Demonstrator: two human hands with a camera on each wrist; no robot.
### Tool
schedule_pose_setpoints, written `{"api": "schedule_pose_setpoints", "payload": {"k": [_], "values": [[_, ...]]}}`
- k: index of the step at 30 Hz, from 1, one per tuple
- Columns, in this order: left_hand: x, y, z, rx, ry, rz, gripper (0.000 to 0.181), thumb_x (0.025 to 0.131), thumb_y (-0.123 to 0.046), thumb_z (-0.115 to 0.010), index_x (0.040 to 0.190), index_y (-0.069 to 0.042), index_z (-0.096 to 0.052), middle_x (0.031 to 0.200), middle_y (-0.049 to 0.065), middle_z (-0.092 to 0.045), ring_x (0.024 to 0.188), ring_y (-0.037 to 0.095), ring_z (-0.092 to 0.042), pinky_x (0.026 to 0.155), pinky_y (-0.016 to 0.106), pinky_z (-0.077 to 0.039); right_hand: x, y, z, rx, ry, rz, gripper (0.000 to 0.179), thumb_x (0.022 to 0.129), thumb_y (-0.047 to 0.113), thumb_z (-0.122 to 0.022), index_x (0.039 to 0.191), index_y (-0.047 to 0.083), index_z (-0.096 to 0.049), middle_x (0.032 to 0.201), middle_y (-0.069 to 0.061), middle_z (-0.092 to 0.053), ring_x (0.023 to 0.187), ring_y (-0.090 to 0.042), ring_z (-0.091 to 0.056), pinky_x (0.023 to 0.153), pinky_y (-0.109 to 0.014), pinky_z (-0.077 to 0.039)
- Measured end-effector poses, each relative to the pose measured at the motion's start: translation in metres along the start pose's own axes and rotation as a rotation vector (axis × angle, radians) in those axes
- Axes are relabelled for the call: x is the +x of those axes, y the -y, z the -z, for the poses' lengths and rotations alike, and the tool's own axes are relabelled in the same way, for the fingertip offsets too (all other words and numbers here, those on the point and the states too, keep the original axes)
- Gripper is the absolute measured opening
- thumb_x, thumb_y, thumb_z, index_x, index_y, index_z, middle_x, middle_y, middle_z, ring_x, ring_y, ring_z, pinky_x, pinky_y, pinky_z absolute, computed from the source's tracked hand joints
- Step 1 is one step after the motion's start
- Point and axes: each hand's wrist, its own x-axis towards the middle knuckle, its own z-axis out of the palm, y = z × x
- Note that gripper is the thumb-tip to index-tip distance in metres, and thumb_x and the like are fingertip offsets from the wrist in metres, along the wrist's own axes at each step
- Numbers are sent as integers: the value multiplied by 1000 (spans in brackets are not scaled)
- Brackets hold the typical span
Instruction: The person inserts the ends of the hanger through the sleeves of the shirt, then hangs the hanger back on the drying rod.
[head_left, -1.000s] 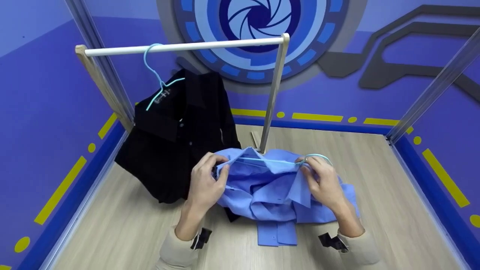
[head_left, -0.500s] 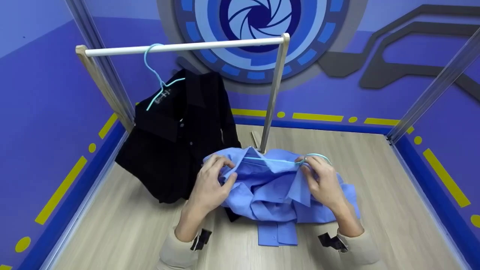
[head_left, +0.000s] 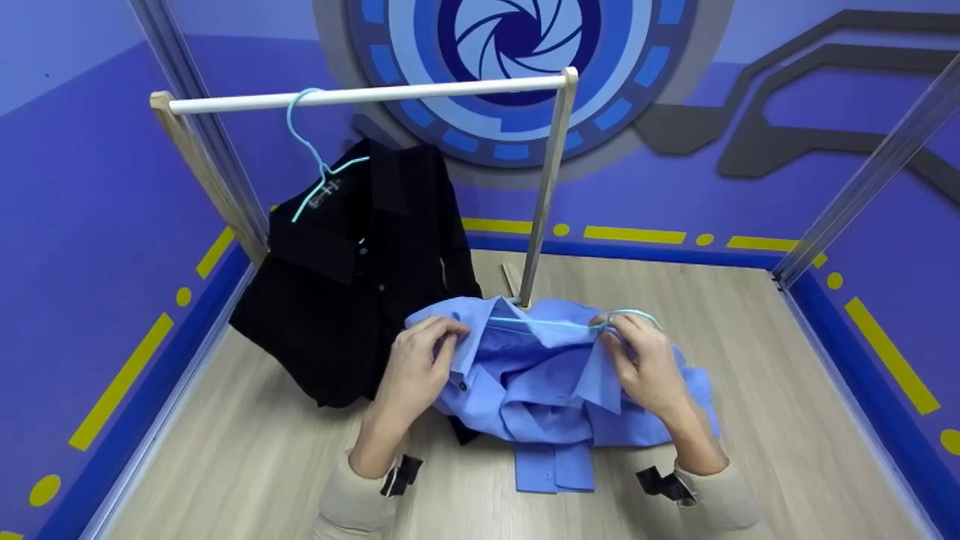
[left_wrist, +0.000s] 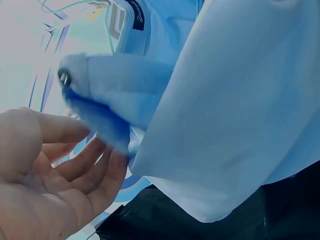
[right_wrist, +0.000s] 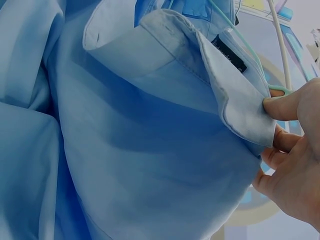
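Note:
A blue button-up shirt [head_left: 540, 405] lies bunched above the tabletop between both hands. My left hand [head_left: 416, 367] pinches the left part of its collar; the left wrist view shows thumb and fingers at the collar flap [left_wrist: 115, 90], blurred, with a dark button at its end. A light-blue wire hanger [head_left: 547, 322] runs inside the neck opening, its hook at the right. My right hand [head_left: 649, 360] pinches the hanger just below the hook. In the right wrist view, its thumb also rests against the collar's edge [right_wrist: 247, 117]. The hanger's ends are hidden inside the shirt.
Behind stands a clothes rack with a white rail [head_left: 450, 88] and wooden legs. A black shirt [head_left: 330, 322] hangs on it from another light-blue hanger [head_left: 304, 135], close to my left hand. Blue panel walls and metal posts surround the wooden tabletop [head_left: 780, 390].
My left hand's thumb and fingers spread apart at the collar, then came together on it again. The collar's left end now folds down, showing a button. My right hand stayed put.

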Motion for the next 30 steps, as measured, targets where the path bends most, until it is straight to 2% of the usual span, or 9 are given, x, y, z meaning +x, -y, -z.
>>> {"api": "schedule_pose_setpoints", "payload": {"k": [4,8,11,14,19,23,30], "values": [[3,3,1,-9,12,12,14,92,6,-70,96,-6,-76,96,3,-73,93,17,-69,82,35,-55,-1,0,1,5,11,-18,26,93,-13,-64,108,6,-74,107,-6,-72,103,-25,-66,90,-32,-48],[6,5,1,5,7,9,16,87,7,-76,95,-7,-75,99,1,-71,99,20,-65,89,37,-52,-1,1,1,9,14,-29,25,93,-12,-65,107,6,-74,108,-6,-72,104,-24,-66,90,-35,-48],[9,7,2,22,14,7,20,86,6,-78,100,-7,-75,107,4,-69,108,24,-62,96,40,-48,-1,2,2,11,9,-14,25,93,-13,-64,107,6,-74,108,-5,-72,102,-24,-66,88,-36,-48],[12,9,4,34,63,13,28,86,5,-78,113,-4,-73,121,10,-67,118,28,-59,102,43,-45,0,3,2,13,7,7,27,92,-14,-64,107,6,-73,107,-4,-72,100,-23,-65,87,-35,-47],[14,12,8,67,190,15,41,90,-2,-77,129,0,-67,137,15,-62,129,34,-54,108,53,-40,1,3,2,14,4,30,28,91,-14,-64,108,6,-74,105,-2,-72,98,-22,-65,90,-31,-45],[14,15,8,78,239,15,39,92,-6,-76,129,0,-67,131,12,-64,124,33,-57,104,56,-41,3,2,1,22,-1,49,29,91,-15,-64,108,6,-74,105,-2,-72,98,-23,-65,89,-30,-46],[15,17,5,92,244,9,31,91,-8,-78,120,-2,-71,117,8,-67,110,29,-59,95,51,-44,3,2,1,33,-2,57,27,91,-14,-65,107,6,-74,105,-4,-73,98,-24,-66,91,-29,-45]]}}
